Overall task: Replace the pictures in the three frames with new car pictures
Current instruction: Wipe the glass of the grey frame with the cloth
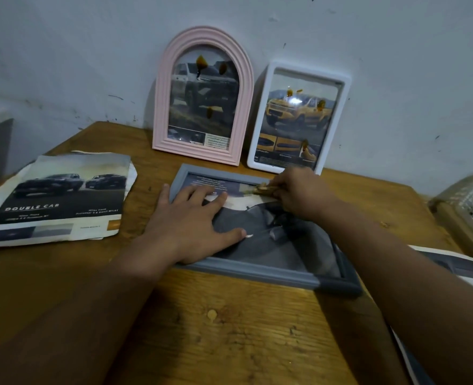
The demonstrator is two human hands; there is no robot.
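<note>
A grey frame (257,276) lies flat on the wooden table (229,329) with a dark car picture (285,245) in it. My left hand (193,220) presses flat on the picture's left part, fingers spread. My right hand (299,193) pinches a small yellowish piece (261,188) at the frame's upper right edge; I cannot tell what the piece is. A pink arched frame (202,95) and a white frame (299,118) lean upright on the wall behind, each holding a car picture.
A creased "Double Cab" car brochure (57,198) lies at the left of the table. Another sheet (457,265) sticks out under my right forearm. A beige plastic basket (471,207) stands at the right edge. The wall is close behind.
</note>
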